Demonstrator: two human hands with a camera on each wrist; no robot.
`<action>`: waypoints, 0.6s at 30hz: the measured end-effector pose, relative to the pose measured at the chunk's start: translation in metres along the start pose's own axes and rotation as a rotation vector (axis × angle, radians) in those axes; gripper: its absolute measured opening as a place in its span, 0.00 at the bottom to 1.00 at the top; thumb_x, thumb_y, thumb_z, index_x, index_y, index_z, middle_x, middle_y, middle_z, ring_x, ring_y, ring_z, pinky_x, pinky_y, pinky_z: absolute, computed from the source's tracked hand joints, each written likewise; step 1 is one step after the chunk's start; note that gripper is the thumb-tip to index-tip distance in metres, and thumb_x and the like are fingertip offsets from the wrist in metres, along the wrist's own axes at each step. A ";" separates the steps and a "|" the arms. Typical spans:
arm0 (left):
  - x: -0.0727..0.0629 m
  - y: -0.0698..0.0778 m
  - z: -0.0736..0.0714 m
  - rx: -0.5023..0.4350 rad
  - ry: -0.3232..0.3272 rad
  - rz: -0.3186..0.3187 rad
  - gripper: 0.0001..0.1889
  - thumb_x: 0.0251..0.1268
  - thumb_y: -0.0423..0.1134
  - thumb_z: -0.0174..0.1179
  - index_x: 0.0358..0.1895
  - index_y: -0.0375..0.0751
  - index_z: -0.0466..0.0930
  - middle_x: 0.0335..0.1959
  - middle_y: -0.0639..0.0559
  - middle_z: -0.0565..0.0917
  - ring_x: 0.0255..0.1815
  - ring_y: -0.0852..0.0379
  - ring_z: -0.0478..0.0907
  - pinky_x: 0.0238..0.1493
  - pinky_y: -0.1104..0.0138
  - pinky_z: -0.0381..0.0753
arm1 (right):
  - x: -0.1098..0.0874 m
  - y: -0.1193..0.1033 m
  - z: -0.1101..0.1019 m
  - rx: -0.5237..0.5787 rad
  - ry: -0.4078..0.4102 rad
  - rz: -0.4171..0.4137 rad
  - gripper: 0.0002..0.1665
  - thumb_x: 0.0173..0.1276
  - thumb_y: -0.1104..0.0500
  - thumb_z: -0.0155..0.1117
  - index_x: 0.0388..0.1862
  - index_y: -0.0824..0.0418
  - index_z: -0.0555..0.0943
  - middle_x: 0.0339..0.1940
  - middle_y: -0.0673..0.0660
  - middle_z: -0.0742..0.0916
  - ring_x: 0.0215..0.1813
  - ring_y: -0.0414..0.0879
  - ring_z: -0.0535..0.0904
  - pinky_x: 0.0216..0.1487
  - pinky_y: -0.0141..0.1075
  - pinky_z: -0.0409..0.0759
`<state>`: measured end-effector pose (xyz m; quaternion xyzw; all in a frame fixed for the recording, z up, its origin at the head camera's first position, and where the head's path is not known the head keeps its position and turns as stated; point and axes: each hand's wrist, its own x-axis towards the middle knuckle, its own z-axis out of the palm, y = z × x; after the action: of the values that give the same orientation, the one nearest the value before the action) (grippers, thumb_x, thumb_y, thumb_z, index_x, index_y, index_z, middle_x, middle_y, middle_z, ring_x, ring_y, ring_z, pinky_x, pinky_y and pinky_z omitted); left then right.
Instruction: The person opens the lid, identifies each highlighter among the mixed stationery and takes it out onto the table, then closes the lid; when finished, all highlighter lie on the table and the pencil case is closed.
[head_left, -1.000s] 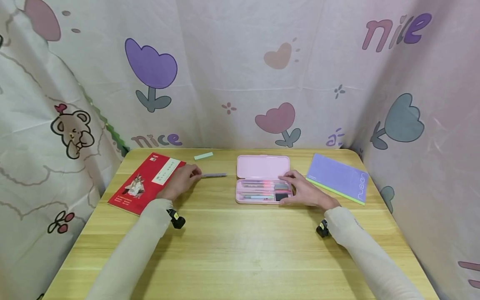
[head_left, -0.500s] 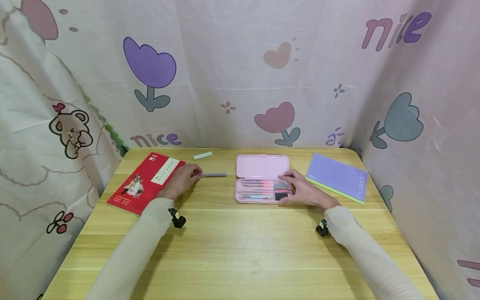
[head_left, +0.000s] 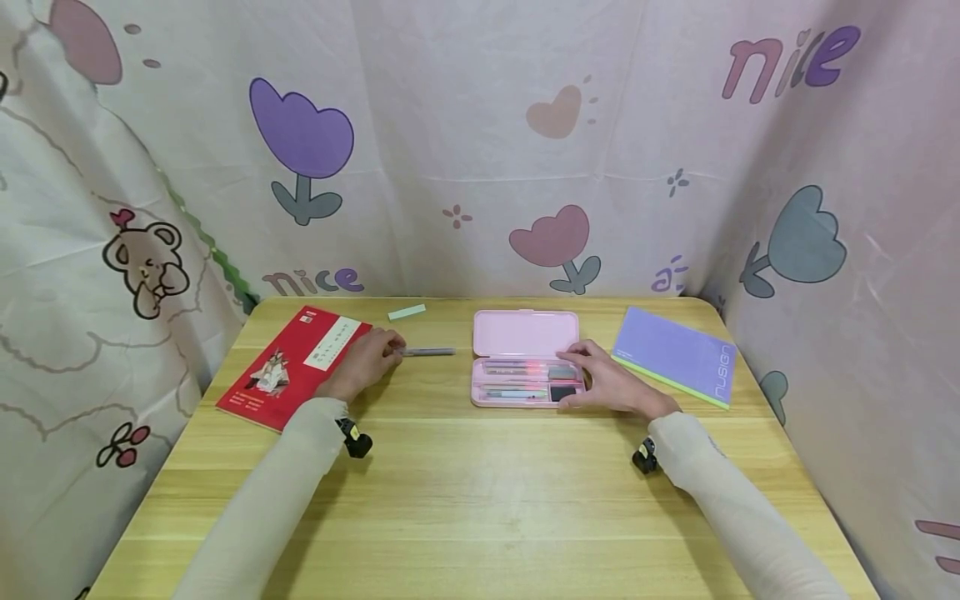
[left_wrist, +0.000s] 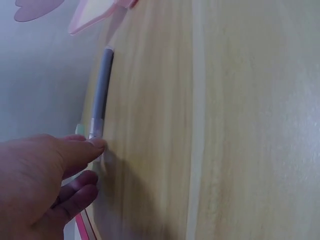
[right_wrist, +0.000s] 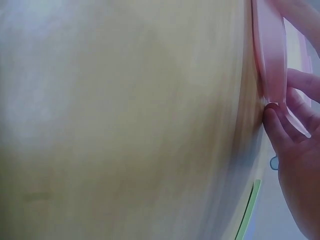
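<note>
On the table, a slim grey pen (head_left: 433, 352) with a clear end lies to the left of the pencil case. My left hand (head_left: 363, 363) pinches its clear end between thumb and index finger, and the pen's grey part (left_wrist: 102, 82) points away from the hand in the left wrist view. The pink pencil case (head_left: 525, 334) lies with its lid folded back, several pens (head_left: 517, 393) and a dark block (head_left: 563, 392) inside. My right hand (head_left: 613, 383) grips the case's right end. In the right wrist view, the thumb (right_wrist: 277, 127) touches the corner of the pink case (right_wrist: 271, 55).
A red book (head_left: 281, 375) lies at the left, partly under my left hand and forearm. Behind the pen is a small pale green strip (head_left: 407, 312). A purple notebook (head_left: 675, 354) with a green edge lies at the right. Patterned cloth (head_left: 442, 150) hangs behind the table (head_left: 510, 500).
</note>
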<state>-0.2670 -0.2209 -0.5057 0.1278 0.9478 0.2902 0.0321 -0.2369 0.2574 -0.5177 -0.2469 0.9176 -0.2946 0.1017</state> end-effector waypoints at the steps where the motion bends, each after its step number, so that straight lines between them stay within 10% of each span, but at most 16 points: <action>1: -0.001 0.002 0.000 -0.010 0.009 0.000 0.16 0.80 0.35 0.66 0.65 0.36 0.82 0.61 0.37 0.81 0.59 0.39 0.83 0.65 0.45 0.85 | 0.000 0.000 0.000 -0.004 0.000 -0.002 0.64 0.57 0.32 0.86 0.86 0.56 0.69 0.76 0.57 0.70 0.70 0.52 0.69 0.72 0.56 0.74; 7: 0.000 0.035 0.002 -0.047 0.045 0.072 0.20 0.80 0.38 0.66 0.69 0.38 0.80 0.67 0.38 0.80 0.57 0.42 0.83 0.62 0.47 0.86 | 0.000 -0.001 -0.003 -0.009 -0.005 0.000 0.65 0.57 0.31 0.85 0.86 0.57 0.68 0.76 0.57 0.70 0.65 0.51 0.70 0.67 0.52 0.75; 18: 0.016 0.101 0.050 0.022 -0.133 0.251 0.11 0.82 0.37 0.64 0.59 0.40 0.87 0.56 0.46 0.89 0.56 0.50 0.84 0.64 0.52 0.84 | 0.000 -0.001 0.000 -0.004 -0.005 0.001 0.64 0.58 0.32 0.86 0.86 0.57 0.69 0.76 0.56 0.70 0.67 0.51 0.69 0.67 0.51 0.75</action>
<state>-0.2534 -0.1093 -0.4906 0.2647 0.9233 0.2726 0.0572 -0.2368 0.2568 -0.5167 -0.2473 0.9180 -0.2921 0.1038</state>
